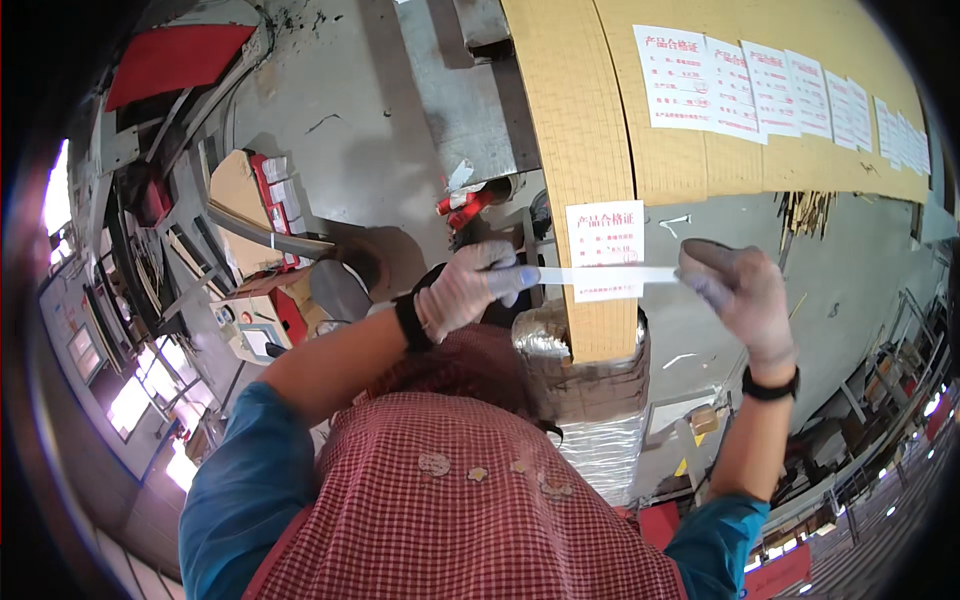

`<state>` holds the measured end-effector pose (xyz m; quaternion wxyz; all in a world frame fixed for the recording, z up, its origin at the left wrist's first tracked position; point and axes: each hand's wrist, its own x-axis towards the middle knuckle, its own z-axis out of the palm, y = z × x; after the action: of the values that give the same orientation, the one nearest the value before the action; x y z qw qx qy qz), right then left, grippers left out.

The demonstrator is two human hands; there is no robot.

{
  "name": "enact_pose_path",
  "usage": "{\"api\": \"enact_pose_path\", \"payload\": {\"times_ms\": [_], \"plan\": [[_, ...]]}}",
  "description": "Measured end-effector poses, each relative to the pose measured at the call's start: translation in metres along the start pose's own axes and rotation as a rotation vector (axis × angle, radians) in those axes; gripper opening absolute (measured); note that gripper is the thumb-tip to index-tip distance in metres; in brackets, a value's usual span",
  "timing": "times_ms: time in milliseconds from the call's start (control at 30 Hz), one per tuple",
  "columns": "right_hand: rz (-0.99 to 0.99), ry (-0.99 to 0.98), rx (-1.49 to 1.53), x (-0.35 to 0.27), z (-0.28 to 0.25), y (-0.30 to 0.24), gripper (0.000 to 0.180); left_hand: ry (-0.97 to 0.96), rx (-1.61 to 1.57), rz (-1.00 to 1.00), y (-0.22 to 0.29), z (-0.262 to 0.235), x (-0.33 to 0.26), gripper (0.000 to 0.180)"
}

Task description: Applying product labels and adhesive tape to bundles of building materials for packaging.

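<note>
Both my gloved hands hold a translucent strip of tape stretched taut from side to side. My left hand pinches its left end between thumb and fingers. My right hand is closed on the other end, with a dark rounded edge at its fingers that may be a tape roll; I cannot tell. Behind the strip, a white paper label with red print lies on a narrow cardboard piece. Whether the tape touches the label is unclear.
A wider cardboard sheet carries a row of similar labels. Beneath the narrow cardboard stands a wrapped silvery bundle. Red-handled items lie beyond my left hand. A cart-like machine stands at left on the grey floor.
</note>
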<state>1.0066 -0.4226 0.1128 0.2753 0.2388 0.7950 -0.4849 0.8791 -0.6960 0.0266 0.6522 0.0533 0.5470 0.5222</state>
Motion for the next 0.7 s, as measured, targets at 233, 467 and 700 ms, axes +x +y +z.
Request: {"api": "enact_pose_path", "payload": {"times_ms": [233,467,700], "plan": [[-0.135,-0.505,1.375,0.089,0.1,0.15,0.073,-0.128,-0.363,0.061,-0.094,0.005,0.092,0.032],[-0.254,0.536,0.002,0.005,0.125,0.03,0.08,-0.088,-0.112,0.067,-0.086,-0.021,0.07,0.037],[-0.274,0.61,-0.228,0.008,0.154,0.028,0.092,0.157,0.544,0.488,-0.005,0.002,-0.01,0.009]]}}
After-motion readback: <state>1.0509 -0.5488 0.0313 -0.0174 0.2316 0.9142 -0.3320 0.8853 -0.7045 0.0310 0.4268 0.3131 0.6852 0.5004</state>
